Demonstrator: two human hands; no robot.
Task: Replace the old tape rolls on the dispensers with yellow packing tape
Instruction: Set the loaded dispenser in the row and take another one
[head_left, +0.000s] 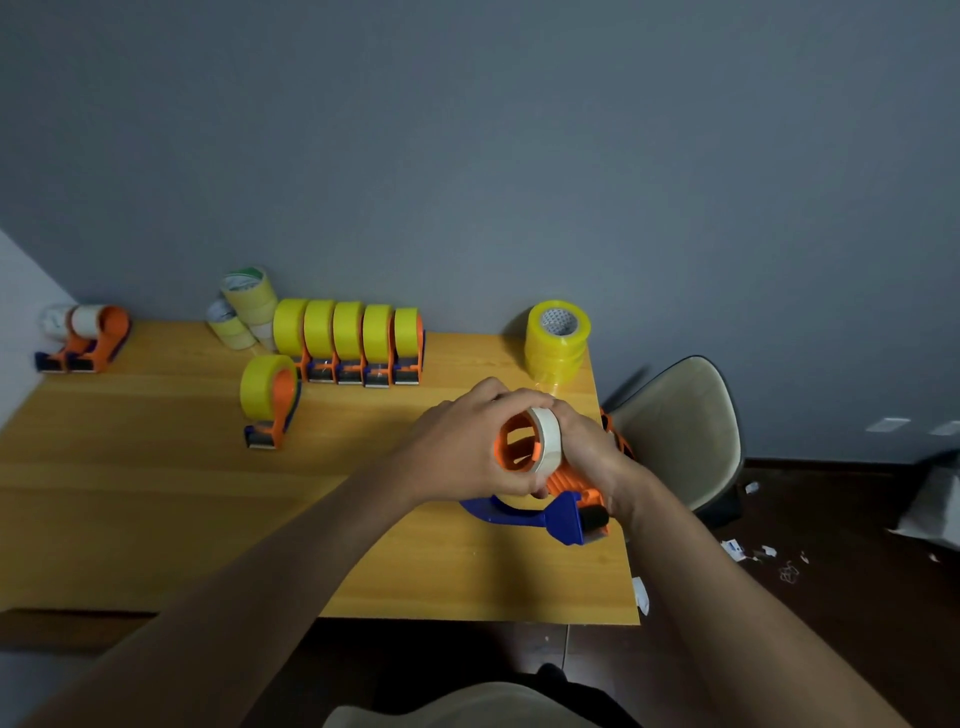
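Orange plastic, ribbed and smooth, makes up the dispenser (563, 480) you hold over the near right part of the table (156, 493), its open spoked wheel facing you and its blue handle (524, 512) curving below, ending in a blue front piece with a dark roller. On that wheel sits the old roll (545, 439), a thin, pale, almost used-up ring of cardboard colour, sitting at the wheel's right-hand edge. Your left hand (467, 447) comes in from the lower left with its fingers curled over the top of the wheel and roll and its thumb underneath, grasping them. Your right hand (587, 447) wraps round the dispenser body from behind, fingers closed on it, wrist bent toward you. Just beyond your hands, at the table's far right corner, stands a glossy stack of yellow tape rolls (557, 338) with a white patterned core on top. Toward the middle, a row of five orange dispensers loaded with yellow tape (348, 340) stands side by side, and a sixth loaded dispenser (270, 397) stands in front of the row's left end. Behind these are paler, translucent rolls (244, 312) leaning in a heap. At the far left corner two dispensers with whitish rolls (85, 335) rest together. The table is warm, grained wood; a cream shell chair (680, 431) stands at its right, over a dark floor with paper scraps (748, 553).
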